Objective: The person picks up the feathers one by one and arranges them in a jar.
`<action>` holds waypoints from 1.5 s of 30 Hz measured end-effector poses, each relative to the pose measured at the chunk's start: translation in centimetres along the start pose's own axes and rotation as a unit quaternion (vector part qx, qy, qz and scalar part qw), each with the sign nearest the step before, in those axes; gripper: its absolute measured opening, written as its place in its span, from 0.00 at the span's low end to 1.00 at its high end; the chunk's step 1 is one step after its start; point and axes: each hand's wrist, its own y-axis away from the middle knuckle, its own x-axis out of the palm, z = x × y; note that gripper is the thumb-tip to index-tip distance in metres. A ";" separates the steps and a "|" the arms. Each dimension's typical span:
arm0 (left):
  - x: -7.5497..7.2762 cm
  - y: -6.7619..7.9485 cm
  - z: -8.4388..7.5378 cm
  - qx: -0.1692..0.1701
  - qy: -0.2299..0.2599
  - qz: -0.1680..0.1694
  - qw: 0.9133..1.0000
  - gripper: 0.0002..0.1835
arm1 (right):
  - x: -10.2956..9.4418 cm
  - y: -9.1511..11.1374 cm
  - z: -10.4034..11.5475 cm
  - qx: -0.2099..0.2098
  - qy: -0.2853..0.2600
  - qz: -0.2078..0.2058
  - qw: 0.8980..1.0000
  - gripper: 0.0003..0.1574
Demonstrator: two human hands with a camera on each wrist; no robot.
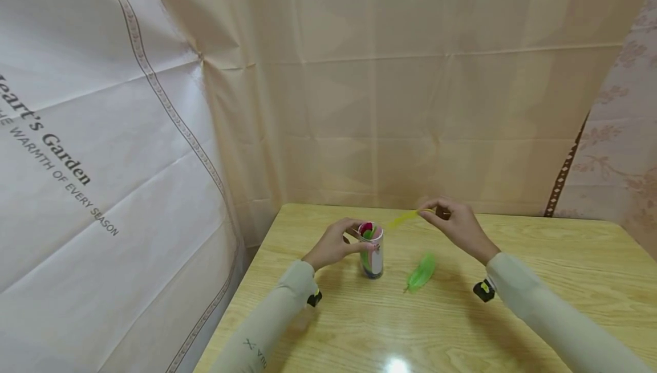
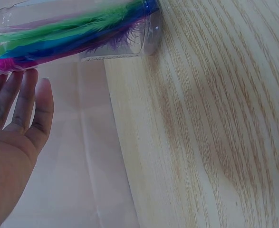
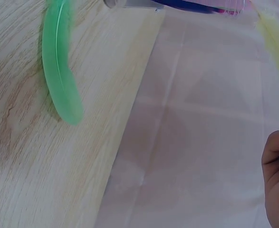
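Observation:
A clear jar (image 1: 373, 253) stands upright on the wooden table (image 1: 539, 282), stuffed with pink, green and blue feathers (image 2: 77, 33). My left hand (image 1: 354, 237) grips the jar near its rim, fingers (image 2: 27, 104) on one side of it. My right hand (image 1: 430, 212) pinches the quill of a yellow feather (image 1: 404, 218) in the air right of the jar; the feather's tip points toward the jar mouth. The yellow feather (image 3: 278, 45) is blurred in the right wrist view. A green feather (image 1: 421, 272) lies flat on the table in front of the right hand, and that green feather (image 3: 59, 66) shows large in the right wrist view.
A beige curtain (image 1: 410, 88) hangs right behind the table's far edge. A white printed cloth (image 1: 102, 162) covers the left side, past the table's left edge. A patterned cloth (image 1: 626, 150) hangs at the right.

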 end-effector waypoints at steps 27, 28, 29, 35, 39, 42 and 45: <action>0.0 -0.2 -0.1 -0.005 0.011 -0.001 1.000 0.33 | 2.4 -1.0 0.5 -0.110 0.014 0.003 0.994 0.13; 0.0 -0.2 0.0 -0.004 0.010 -0.001 1.000 0.33 | 2.6 -1.1 0.6 -0.114 0.016 0.004 0.993 0.13; 0.0 -0.2 0.0 -0.003 0.010 -0.002 1.000 0.33 | 2.7 -1.1 0.6 -0.119 0.018 0.005 0.993 0.13; -0.1 -0.2 0.0 -0.003 0.020 0.000 1.000 0.32 | 3.5 -1.5 1.1 -0.152 0.039 0.011 0.988 0.13; -0.1 -0.3 0.1 -0.002 0.024 0.004 1.000 0.32 | 4.1 -1.7 1.4 -0.174 0.051 0.020 0.983 0.13; 0.0 -0.2 0.2 0.000 0.018 0.003 1.000 0.32 | 4.7 -1.8 1.3 -0.179 0.042 0.037 0.982 0.13; 0.0 -0.2 0.2 0.003 0.016 0.002 1.000 0.33 | 5.2 -2.0 1.4 -0.185 0.028 0.056 0.981 0.13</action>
